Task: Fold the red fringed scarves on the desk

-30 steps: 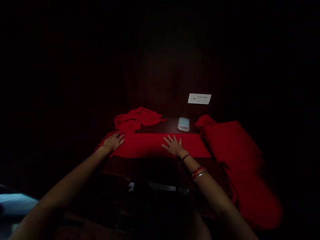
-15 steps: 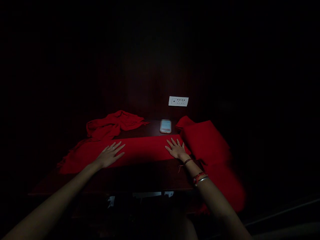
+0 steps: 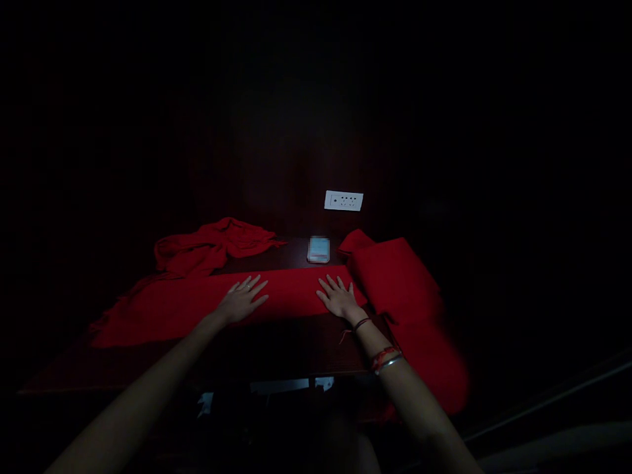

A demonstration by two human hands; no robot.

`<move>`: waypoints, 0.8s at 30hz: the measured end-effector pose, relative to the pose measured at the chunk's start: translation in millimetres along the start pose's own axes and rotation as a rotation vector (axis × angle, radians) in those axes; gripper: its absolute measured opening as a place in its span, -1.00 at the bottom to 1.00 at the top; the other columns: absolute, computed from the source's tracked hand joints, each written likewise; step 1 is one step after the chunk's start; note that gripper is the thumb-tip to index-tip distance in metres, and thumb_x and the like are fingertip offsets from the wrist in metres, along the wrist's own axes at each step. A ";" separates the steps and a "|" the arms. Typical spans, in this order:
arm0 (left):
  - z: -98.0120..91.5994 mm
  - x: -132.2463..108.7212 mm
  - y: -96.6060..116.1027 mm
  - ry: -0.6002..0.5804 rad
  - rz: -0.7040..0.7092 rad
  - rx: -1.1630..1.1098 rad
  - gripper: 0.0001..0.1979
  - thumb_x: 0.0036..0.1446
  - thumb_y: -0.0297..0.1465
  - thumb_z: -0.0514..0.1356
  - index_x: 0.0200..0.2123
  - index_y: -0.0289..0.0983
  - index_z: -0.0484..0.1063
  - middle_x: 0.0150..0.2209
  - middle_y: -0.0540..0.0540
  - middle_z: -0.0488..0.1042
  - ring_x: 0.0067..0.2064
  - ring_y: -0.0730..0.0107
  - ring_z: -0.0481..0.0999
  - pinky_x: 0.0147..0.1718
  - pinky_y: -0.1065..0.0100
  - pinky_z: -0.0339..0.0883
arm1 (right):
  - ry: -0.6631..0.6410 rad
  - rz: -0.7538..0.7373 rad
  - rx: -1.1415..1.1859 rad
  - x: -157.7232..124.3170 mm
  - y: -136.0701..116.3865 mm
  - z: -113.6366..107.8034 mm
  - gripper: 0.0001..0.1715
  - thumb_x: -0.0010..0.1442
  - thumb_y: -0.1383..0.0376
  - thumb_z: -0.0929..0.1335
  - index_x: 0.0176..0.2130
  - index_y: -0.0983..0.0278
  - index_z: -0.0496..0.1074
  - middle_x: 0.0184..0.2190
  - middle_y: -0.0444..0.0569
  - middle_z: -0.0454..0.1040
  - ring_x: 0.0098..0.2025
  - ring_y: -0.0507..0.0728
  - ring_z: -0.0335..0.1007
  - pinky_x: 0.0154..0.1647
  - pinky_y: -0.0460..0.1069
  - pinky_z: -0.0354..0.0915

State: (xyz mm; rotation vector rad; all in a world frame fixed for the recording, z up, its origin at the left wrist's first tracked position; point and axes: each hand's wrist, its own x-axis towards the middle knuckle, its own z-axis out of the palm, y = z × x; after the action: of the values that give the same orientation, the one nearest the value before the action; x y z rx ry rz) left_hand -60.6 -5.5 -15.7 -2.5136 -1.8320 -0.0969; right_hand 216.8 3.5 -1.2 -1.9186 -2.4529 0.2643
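A long red cloth (image 3: 168, 306) lies folded flat across a dark table (image 3: 276, 342). My left hand (image 3: 241, 299) rests open on its middle, fingers spread and palm down. My right hand (image 3: 338, 297) lies open and flat on the cloth's right end, with bracelets on the wrist. Both hands press on the cloth and hold nothing.
A crumpled red cloth (image 3: 207, 243) sits at the back left of the table. Another red cloth (image 3: 399, 296) hangs over the right edge. A small phone-like object (image 3: 318, 249) lies at the back. A white wall socket (image 3: 343, 200) is above it. The room is very dark.
My left hand has slid right along the cloth toward the right hand. The view has shifted, showing more of the cloth's left end.
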 end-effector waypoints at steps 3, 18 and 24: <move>4.4 0.0 -11.6 -0.023 0.001 0.016 -0.44 0.11 -0.10 -0.22 0.15 -0.19 -0.12 0.18 -0.11 -0.14 0.17 0.20 -0.14 0.05 0.15 -0.18 | -0.025 0.087 0.011 -9.4 12.0 -0.2 -0.31 0.08 -0.10 -0.11 0.16 0.03 -0.24 0.21 -0.19 -0.34 0.19 0.24 -0.53 0.05 0.30 -0.31; 5.6 -0.2 -21.9 -0.031 -0.001 0.002 -0.44 0.10 -0.11 -0.22 0.15 -0.18 -0.11 0.18 -0.10 -0.13 0.18 0.26 -0.15 0.05 0.16 -0.17 | 0.055 0.048 0.020 -27.7 23.4 -1.1 -0.31 0.10 -0.08 -0.07 0.16 0.10 -0.17 0.20 -0.11 -0.27 0.20 0.21 -0.44 0.08 0.21 -0.21; 0.7 -5.3 -16.2 0.053 0.001 -0.039 -0.45 0.10 -0.09 -0.23 0.12 -0.19 -0.01 0.18 -0.09 -0.12 0.18 0.27 -0.14 0.06 0.12 -0.20 | 0.230 -0.178 -0.067 -14.3 4.9 -4.2 -0.29 0.13 -0.05 -0.09 0.16 0.22 -0.13 0.20 0.00 -0.22 0.20 0.16 -0.43 0.12 0.14 -0.35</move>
State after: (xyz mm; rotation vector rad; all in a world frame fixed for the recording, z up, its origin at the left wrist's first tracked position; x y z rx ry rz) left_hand -77.6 -5.5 -17.0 -2.5121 -1.8266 -0.1999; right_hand 225.5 -8.6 3.5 -1.6319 -2.4827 -0.0411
